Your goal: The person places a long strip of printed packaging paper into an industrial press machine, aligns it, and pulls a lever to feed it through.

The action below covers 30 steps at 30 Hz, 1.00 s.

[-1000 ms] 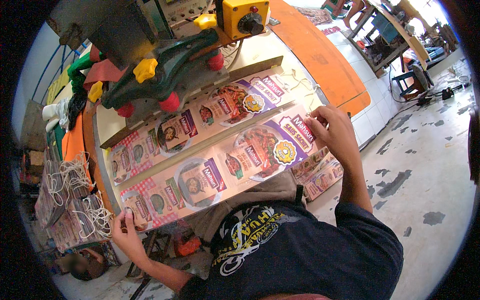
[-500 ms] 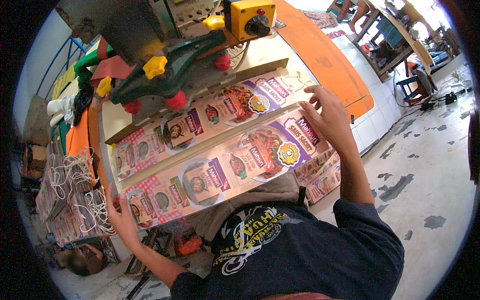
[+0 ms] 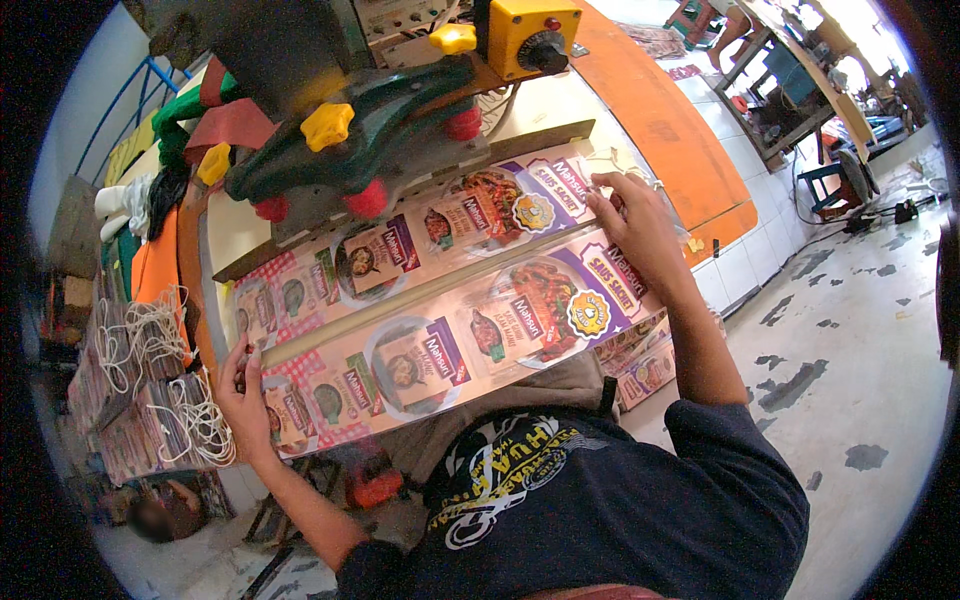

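Observation:
Two long printed strips [image 3: 410, 365] with food pictures, in pink, purple and checked red, lie side by side on a cream work board. Between them runs a narrow pale bar or gap [image 3: 420, 290]. At the left end of the far printed strip [image 3: 410, 235], my left hand [image 3: 248, 405] has its fingers bent in at the near corner. My right hand [image 3: 640, 225] is closed at the far strip's right end, its fingertips curled over the edge. Parts of both grips are hidden.
A dark green press arm [image 3: 370, 130] with yellow star knobs and red rubber tips [image 3: 365, 198] stands over the far edge. A yellow control box [image 3: 528, 38] sits above it. Tied stacks with white cord [image 3: 195, 420] lie at the left. An orange tabletop [image 3: 680, 130] is at the right.
My left hand has moved up from the near strip's left end to the far strip's corner. My right hand has moved inward, its fingers closing at the far strip's right end.

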### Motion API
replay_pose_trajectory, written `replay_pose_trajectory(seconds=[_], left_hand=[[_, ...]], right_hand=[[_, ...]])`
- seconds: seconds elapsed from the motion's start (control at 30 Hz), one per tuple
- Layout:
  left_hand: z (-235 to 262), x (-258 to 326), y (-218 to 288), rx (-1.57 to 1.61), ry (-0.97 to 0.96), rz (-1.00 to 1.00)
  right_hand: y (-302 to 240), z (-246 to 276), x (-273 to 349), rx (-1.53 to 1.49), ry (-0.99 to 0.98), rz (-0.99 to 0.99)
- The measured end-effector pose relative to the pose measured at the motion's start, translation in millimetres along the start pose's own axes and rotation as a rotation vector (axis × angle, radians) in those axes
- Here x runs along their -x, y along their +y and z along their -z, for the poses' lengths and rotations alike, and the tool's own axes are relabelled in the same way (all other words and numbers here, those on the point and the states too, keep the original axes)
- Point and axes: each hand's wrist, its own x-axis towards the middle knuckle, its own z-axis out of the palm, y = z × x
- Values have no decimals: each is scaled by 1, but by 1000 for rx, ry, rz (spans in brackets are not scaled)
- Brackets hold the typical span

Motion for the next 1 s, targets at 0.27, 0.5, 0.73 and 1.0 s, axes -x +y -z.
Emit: replay_pose_trajectory(seconds=[0.27, 0.5, 0.73, 1.0], left_hand=[[-4, -1, -4, 10, 75, -120], [-2, 2, -7, -207, 100, -244], [-2, 2, -2, -241, 65, -238], [-3, 2, -12, -235, 90, -274]], right_hand=[[5, -10, 4, -7, 100, 68], [6, -11, 4, -37, 94, 46], [5, -7, 5, -53, 92, 32], [7, 8, -4, -129, 61, -55]])
